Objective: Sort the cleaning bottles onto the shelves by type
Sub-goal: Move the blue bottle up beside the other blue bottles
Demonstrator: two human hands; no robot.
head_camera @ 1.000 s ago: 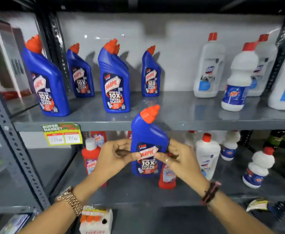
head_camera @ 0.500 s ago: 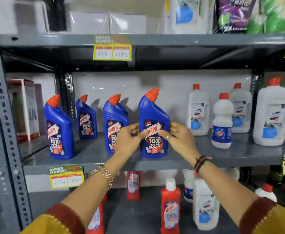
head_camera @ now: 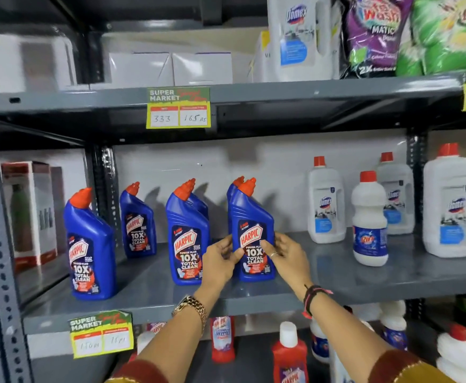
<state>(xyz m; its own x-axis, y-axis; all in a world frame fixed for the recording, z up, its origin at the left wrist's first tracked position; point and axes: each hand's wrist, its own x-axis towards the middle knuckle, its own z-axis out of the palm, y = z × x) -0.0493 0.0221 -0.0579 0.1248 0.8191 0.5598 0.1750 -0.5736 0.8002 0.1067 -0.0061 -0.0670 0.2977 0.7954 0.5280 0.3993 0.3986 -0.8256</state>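
A blue Harpic bottle (head_camera: 251, 222) with an orange cap stands upright on the grey middle shelf (head_camera: 323, 275), in front of another blue one. My left hand (head_camera: 219, 262) and my right hand (head_camera: 287, 257) grip its lower sides, thumbs on the label. Other blue Harpic bottles stand to its left: one (head_camera: 189, 233), one (head_camera: 137, 219) at the back, one (head_camera: 89, 244) near the front edge. White Domex bottles (head_camera: 325, 203) and a white bottle with a blue label (head_camera: 369, 221) stand on the right of the same shelf.
The lower shelf holds red Harpic bottles (head_camera: 289, 352) and white bottles (head_camera: 457, 352). The top shelf carries white boxes (head_camera: 171, 67), a large Domex jug (head_camera: 298, 37) and detergent bags (head_camera: 375, 34). Price tags (head_camera: 178, 107) hang on shelf edges. A boxed item (head_camera: 28, 214) sits at the left.
Both hands lifted the blue bottle from the lower shelf up to the middle shelf and set it down to the right of the other blue bottles; my view tilted upward.
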